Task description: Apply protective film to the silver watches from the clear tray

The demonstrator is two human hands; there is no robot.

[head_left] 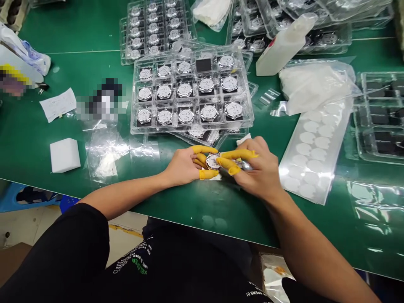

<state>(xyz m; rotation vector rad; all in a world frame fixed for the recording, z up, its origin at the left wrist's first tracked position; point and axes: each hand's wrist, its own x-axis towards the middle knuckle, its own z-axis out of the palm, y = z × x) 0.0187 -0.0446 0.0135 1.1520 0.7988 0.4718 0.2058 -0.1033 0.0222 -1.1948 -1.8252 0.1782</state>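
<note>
My left hand (184, 165) wears yellow finger cots and is closed around a round silver watch case (212, 160), which shows its pale, printed back. My right hand (259, 168), also in yellow finger cots, is closed on a shiny metal tool (246, 165); the fingers cover most of it, so its kind does not show. The right fingertips are at the right edge of the watch case. A bit of white material pokes out behind the right hand. Just beyond both hands, a clear plastic tray (192, 128) holds rows of similar watch cases in square cells.
Right of my hands lies a sheet of round white stickers (307, 158), with a white plastic bottle (280, 48) behind it. A white block (65, 155) and a clear plastic bag (104, 155) lie on the left. More trays (123, 42) stand at the back.
</note>
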